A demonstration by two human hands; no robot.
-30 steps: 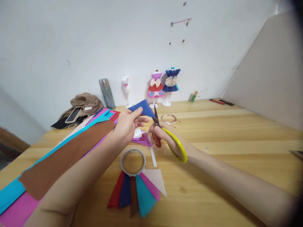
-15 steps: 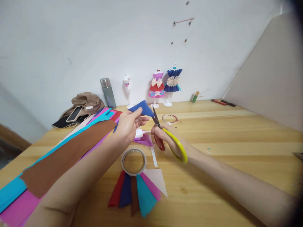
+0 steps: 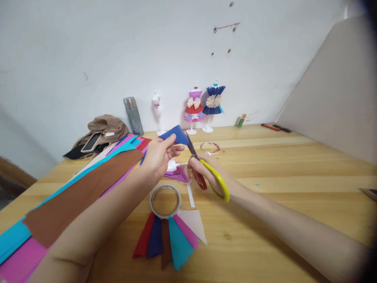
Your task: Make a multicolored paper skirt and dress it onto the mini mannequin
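Observation:
A folded piece of blue crepe paper is pinched between the thumb and fingers of my left hand. My right hand grips scissors with one yellow and one red handle, their blades at the paper's right corner. Below my hands, a white glue bottle lies by a purple paper piece, partly hidden. Closer to me is a roll of tape, with several coloured paper strips, among them a turquoise strip, fanned out from its near edge.
Long crepe paper sheets, a brown sheet on top, lie under my left forearm. At the back stand a bare mannequin, two dressed mannequins and a flask. A phone rests on a cap at left.
The scissor blades look closer together at the blue paper's corner. Both hands keep their holds; the whole view has shifted slightly.

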